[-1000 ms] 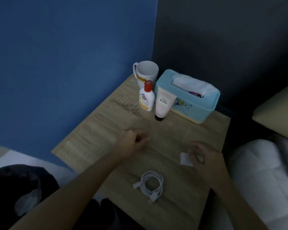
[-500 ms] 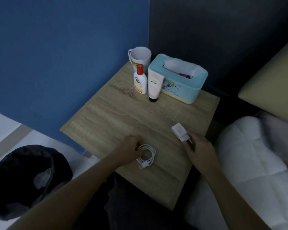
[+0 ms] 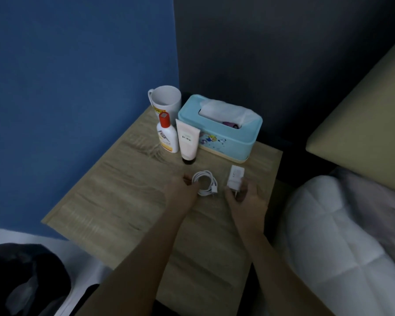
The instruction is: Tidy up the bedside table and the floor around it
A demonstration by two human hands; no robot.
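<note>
On the wooden bedside table [image 3: 128, 201] a coiled white charging cable [image 3: 205, 183] lies in front of the tube, and my left hand [image 3: 180, 192] grips its left side. Just right of it stands a white charger plug [image 3: 235, 179], pinched at its lower end by my right hand [image 3: 246, 199]. At the table's back stand a white mug [image 3: 165, 100], a white bottle with a red cap [image 3: 167, 134], a pale cream tube [image 3: 187, 141] on its cap, and a light blue tissue box [image 3: 221, 133].
A dark bin with a black bag [image 3: 25, 279] sits on the white floor at lower left. A white quilt [image 3: 342, 236] and beige headboard [image 3: 369, 124] lie to the right. Blue and dark walls back the table.
Both hands have moved toward the table's back with the cable and the charger, which now sit side by side near the tube and tissue box.
</note>
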